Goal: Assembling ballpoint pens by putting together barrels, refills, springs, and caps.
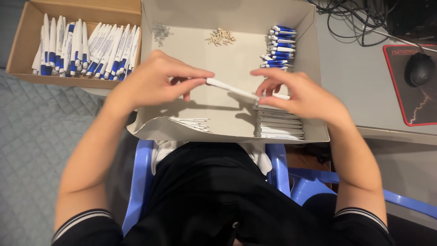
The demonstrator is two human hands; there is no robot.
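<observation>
Nearest the camera, a black-clothed lap is seen on a blue plastic chair (138, 182), with a second blue chair (318, 187) just beside it on the right. Over the lap, a shallow grey cardboard tray (300, 45) is rested. Along its near edge, a few thin white refills (190, 123) are laid at the left, and a row of white pen barrels (278, 124) is stacked at the right. Above the middle of the tray, one white pen barrel (232, 89) is held level between both hands: its left end is pinched by the fingertips of the left hand (152, 82), its right end by the thumb and fingers of the right hand (304, 95). Further back in the tray, a stack of blue-and-white pen caps (278, 48) is kept at the right, a small heap of tan parts (221, 37) in the middle, and a cluster of metal springs (160, 32) at the left. Beyond, at far left, a brown box (22, 41) is filled with assembled blue-and-white pens (86, 50). At far right, a black mouse (419, 69) is set on a red-edged mat (395, 86).
</observation>
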